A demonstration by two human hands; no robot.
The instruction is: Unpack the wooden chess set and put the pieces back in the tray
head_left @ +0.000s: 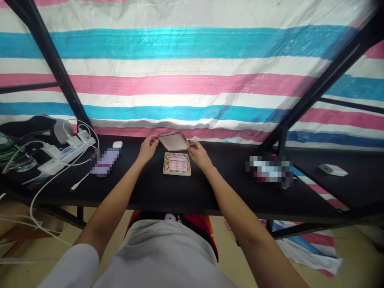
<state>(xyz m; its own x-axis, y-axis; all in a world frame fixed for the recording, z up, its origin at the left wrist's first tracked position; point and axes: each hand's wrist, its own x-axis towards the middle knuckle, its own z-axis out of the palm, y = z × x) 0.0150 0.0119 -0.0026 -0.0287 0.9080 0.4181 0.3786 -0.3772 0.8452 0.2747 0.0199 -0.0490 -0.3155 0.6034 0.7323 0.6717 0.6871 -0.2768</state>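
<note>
A small shallow box (177, 173) sits on the black table in front of me. Inside it, round pale chess-like pieces (167, 163) with red marks line the edges, and a folded sheet with red lines (177, 163) lies in the middle. Just beyond the box, its lid (174, 141) is held tilted, pale inner side towards me. My left hand (148, 148) pinches the lid's left edge. At the lid's right edge my right hand (198, 154), with a ring on one finger, grips it too.
To the left lie a blurred phone (105, 162), a white earbud case (117, 144), a power strip (64, 155) with white cables, and a clear green bottle (16, 154). A blurred item (270, 170) is on the right; a white box (332, 170) lies farther right. Black frame posts (303, 102) flank the table.
</note>
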